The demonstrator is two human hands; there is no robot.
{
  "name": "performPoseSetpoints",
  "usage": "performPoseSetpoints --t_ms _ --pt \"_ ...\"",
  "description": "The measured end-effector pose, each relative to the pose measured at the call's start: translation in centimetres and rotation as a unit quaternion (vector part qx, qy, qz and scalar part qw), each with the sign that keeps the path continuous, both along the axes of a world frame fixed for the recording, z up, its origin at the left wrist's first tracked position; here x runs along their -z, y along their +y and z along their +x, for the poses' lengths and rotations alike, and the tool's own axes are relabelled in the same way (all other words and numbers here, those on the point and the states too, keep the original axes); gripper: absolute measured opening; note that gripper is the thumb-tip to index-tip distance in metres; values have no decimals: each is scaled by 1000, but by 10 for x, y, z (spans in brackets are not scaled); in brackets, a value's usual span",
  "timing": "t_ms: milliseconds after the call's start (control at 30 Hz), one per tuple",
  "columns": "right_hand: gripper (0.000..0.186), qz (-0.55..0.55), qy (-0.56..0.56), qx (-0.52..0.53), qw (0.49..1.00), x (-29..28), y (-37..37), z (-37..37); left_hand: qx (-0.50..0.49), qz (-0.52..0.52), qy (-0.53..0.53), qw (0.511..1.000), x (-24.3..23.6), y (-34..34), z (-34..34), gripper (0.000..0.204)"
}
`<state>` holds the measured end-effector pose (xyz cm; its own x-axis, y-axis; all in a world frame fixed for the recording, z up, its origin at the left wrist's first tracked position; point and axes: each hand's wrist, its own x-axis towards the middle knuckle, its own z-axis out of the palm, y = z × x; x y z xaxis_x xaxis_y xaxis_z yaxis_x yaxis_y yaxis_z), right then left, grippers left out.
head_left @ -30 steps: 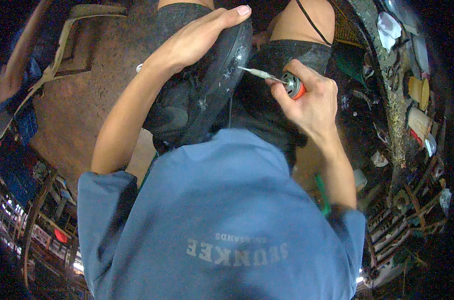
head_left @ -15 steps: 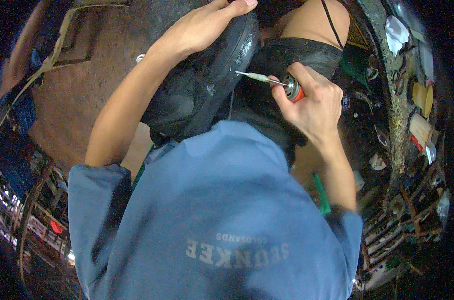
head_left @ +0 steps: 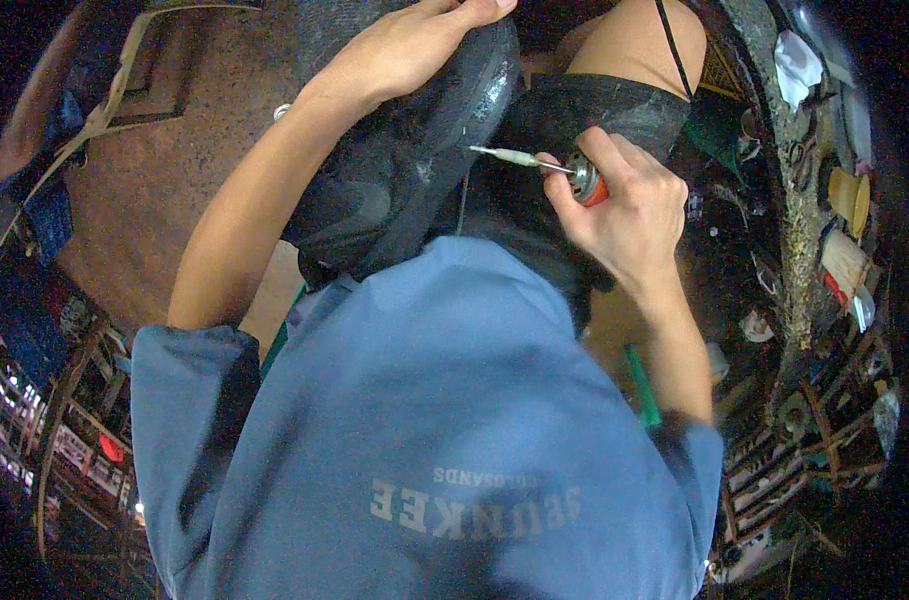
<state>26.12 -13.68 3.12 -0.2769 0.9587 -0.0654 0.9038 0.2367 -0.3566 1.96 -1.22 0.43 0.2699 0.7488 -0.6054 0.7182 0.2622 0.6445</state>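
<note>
My right hand (head_left: 629, 205) is closed around a small orange can (head_left: 586, 184) with a metal top. From the can a thin metal stem runs left to a pale tapered tip (head_left: 506, 155), which points at a bulky black piece (head_left: 399, 170) over my left thigh. Whether the tip touches it, I cannot tell. Whitish smears mark the black piece's right edge. Over its far end reaches my left hand (head_left: 414, 48), thumb stretched along the top border; the picture's edge cuts off most of its fingers.
Black shorts (head_left: 624, 110) cover my right thigh, with the knee bare. A brown floor (head_left: 164, 220) spreads at left. A rough dark upright edge (head_left: 796, 200) stands at right, with a white scrap (head_left: 796, 70) and a yellow piece (head_left: 847, 200) beside it.
The pale tip has shifted very slightly left and down. Both hands keep nearly the same place and hold.
</note>
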Motion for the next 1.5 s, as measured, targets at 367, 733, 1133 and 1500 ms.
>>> performPoseSetpoints --t_ms 367,733,1133,1500 --pt "29 -32 124 116 985 -1 14 -7 -125 -246 -332 902 17 3 -14 61" --pt "33 1 138 56 989 4 10 -15 -133 -259 -338 895 7 -2 -11 61" --pt "32 50 119 24 991 4 -6 -27 -131 -245 -321 906 5 -6 -17 63" --pt "31 60 137 26 988 5 -3 -31 -153 -238 -320 904 2 -5 -13 62"
